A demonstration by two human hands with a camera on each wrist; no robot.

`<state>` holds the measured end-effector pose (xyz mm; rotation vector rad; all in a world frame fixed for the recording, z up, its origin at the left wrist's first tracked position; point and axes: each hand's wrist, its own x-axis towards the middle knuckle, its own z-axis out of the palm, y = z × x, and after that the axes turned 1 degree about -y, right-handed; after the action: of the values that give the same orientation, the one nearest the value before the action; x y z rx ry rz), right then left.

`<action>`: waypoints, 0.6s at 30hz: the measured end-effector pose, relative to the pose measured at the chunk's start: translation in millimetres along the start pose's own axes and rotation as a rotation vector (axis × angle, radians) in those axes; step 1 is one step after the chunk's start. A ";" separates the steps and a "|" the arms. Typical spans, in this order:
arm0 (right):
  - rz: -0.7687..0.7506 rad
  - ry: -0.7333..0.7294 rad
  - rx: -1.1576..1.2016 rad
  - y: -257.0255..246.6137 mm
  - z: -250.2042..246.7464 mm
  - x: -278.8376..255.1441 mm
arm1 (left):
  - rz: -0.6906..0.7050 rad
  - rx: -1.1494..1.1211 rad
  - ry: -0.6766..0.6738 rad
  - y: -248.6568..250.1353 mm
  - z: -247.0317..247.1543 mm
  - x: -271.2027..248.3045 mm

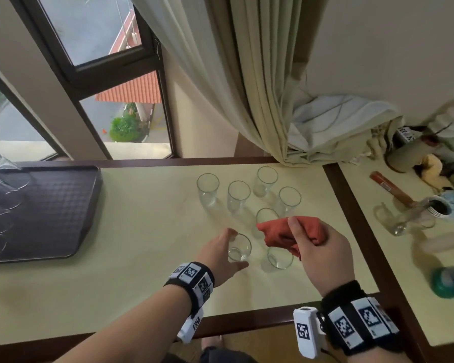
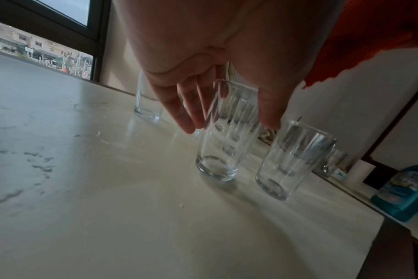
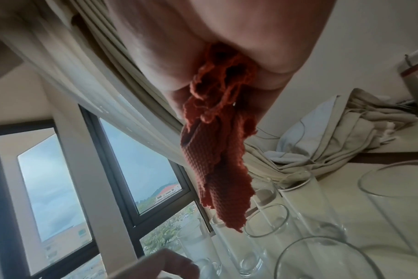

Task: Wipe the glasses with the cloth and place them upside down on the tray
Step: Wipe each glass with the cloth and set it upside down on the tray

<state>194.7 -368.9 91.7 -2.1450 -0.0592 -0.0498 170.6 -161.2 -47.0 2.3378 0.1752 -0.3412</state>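
Left hand [image 1: 222, 254] loosely cupped around upright glass [image 1: 239, 248], right hand [image 1: 323, 251] clutching cloth [image 1: 291, 231] just beside

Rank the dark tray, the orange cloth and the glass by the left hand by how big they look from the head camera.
1. The tray, though partly cut off by the frame edge.
2. The cloth, bunched in the right hand.
3. The glass at the left hand.

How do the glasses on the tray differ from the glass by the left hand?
The glasses on the tray stand upside down on the dark tray; the glass by the left hand stands upright on the table. The tray glasses are untouched; the left hand reaches around the other. Both are clear tumblers.
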 end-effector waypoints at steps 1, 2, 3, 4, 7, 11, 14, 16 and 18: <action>-0.019 -0.006 -0.003 -0.9 0.6 -0.5 | -0.008 -0.026 0.013 -0.7 -1.4 -2.0; -0.042 -0.017 -0.004 -2.8 1.9 -0.8 | -0.016 -0.053 0.031 -1.7 -4.5 -5.1; -0.068 -0.024 -0.006 -4.1 3.0 -0.3 | -0.024 -0.082 0.058 -3.1 -9.5 -9.2; -0.111 -0.026 -0.033 -5.3 4.4 0.3 | -0.027 -0.118 0.094 -4.2 -16.2 -14.4; -0.305 -0.033 -0.124 -11.3 10.4 3.7 | -0.024 -0.275 0.228 -6.9 -43.6 -33.7; -0.578 -0.042 -0.171 -38.3 24.9 9.2 | -0.016 -0.513 0.391 -3.7 -94.3 -55.9; -0.618 -0.001 -0.091 -62.0 42.7 14.1 | 0.030 -0.630 0.394 0.8 -136.8 -69.2; -0.517 0.032 -0.017 -79.0 58.0 17.4 | 0.052 -0.725 0.374 2.4 -161.8 -74.9; -0.379 0.053 0.044 -100.8 72.9 23.7 | 0.058 -0.813 0.374 2.8 -181.8 -77.6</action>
<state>213.0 -252.4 137.9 -2.0608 -0.4316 -0.3225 132.1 -36.6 101.5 1.5694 0.3505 0.1848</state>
